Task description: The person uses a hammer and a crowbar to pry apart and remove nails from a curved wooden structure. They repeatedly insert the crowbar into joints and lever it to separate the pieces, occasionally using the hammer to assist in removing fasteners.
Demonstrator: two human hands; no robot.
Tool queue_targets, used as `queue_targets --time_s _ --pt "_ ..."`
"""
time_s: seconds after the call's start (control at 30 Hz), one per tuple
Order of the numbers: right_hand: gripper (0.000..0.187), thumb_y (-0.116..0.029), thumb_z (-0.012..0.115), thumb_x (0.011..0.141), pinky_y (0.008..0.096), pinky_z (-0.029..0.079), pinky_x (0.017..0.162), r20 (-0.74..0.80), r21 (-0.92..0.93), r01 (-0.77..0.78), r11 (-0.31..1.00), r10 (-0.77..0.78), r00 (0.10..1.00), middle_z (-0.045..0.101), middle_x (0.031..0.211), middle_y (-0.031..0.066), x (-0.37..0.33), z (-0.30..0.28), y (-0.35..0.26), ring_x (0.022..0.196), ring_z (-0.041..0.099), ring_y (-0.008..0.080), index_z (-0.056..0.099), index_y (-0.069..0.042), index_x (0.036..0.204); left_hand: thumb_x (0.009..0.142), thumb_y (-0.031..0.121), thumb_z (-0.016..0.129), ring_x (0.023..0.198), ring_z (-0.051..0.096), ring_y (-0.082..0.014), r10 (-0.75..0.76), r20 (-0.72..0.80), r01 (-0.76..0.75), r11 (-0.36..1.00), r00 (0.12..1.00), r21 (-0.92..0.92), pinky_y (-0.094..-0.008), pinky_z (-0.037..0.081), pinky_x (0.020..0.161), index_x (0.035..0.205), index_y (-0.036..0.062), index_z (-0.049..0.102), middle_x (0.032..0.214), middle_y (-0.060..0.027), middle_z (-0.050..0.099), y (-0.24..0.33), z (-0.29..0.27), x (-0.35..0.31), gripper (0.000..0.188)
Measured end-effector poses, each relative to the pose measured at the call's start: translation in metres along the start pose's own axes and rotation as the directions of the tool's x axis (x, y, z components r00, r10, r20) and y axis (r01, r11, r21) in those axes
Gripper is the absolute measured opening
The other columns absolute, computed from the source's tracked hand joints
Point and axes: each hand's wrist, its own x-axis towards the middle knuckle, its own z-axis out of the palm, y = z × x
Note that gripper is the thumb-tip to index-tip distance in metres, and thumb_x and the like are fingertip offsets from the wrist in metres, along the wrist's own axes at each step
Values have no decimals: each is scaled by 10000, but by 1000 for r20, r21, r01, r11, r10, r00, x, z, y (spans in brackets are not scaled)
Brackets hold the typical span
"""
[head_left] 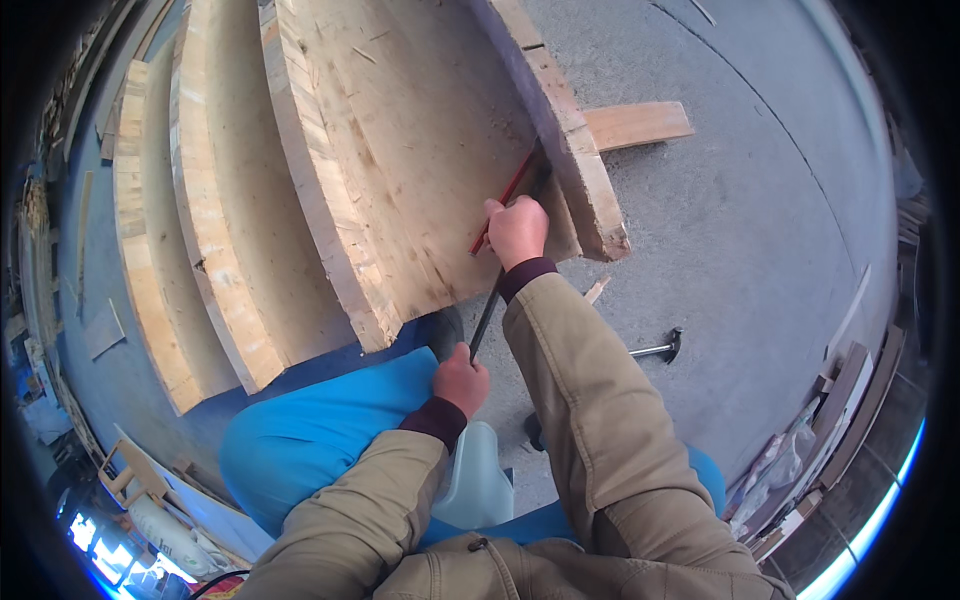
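Note:
My left hand (461, 382) is closed around the lower end of a long dark bar (487, 316) in front of my knees. The bar slants up and to the right, passing beneath my right wrist toward the panel's right-hand rib. Closed over the wooden panel (430, 130), my right hand (519, 231) grips a thin red stick (517, 180), which shows above and below the fingers. Whether these fingers also grasp the bar is hidden. Thick curved wooden ribs (325, 205) stand along the panel.
A hammer (660, 349) lies on the concrete floor (740, 200) to the right. One wood offcut (640, 125) juts out beyond the right rib. Pale plastic stool (474, 482) shows between my legs. Boards (850, 400) are stacked at the right edge.

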Motion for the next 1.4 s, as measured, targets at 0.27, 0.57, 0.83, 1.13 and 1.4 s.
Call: queue_targets --time_s 0.27,0.57,0.83,1.13,1.4 --pt "253 -182 696 905 312 518 452 -18 91 -124 988 126 992 651 692 118 -55 -84 5 511 636 174 621 59 886 876 133 597 833 656 -463 -44 46 44 999 998 1 -566 515 719 939 40 538 861 -254 677 20 -20 -3 127" --pt "228 -168 660 912 322 525 450 64 64 -451 890 447 892 665 707 106 -196 -128 78 523 650 185 629 58 912 915 143 580 1013 628 -452 -103 103 111 991 989 -69 -510 504 855 994 -4 601 1019 -283 666 54 -63 -20 169" --pt "210 -167 667 895 332 533 475 150 -10 -296 955 295 944 678 713 103 -238 -139 63 547 664 186 645 39 928 880 172 631 1026 634 -440 -43 50 45 999 998 -31 -480 515 872 978 -13 618 1031 -279 668 61 -91 -37 209" --pt "182 -146 670 893 333 535 478 159 -63 -258 964 265 951 663 706 99 -258 -143 51 546 653 192 635 30 924 879 309 635 1048 650 -415 30 8 -30 1000 1000 -8 -464 515 893 1052 -45 681 1078 -285 674 80 -170 -36 397" --pt "193 -156 679 878 332 541 485 214 -13 -257 966 254 943 677 695 103 -255 -137 60 543 668 196 655 34 900 940 304 553 1092 645 -401 -55 53 46 985 997 168 -460 516 933 1114 2 700 1142 -263 671 94 -184 -5 379"
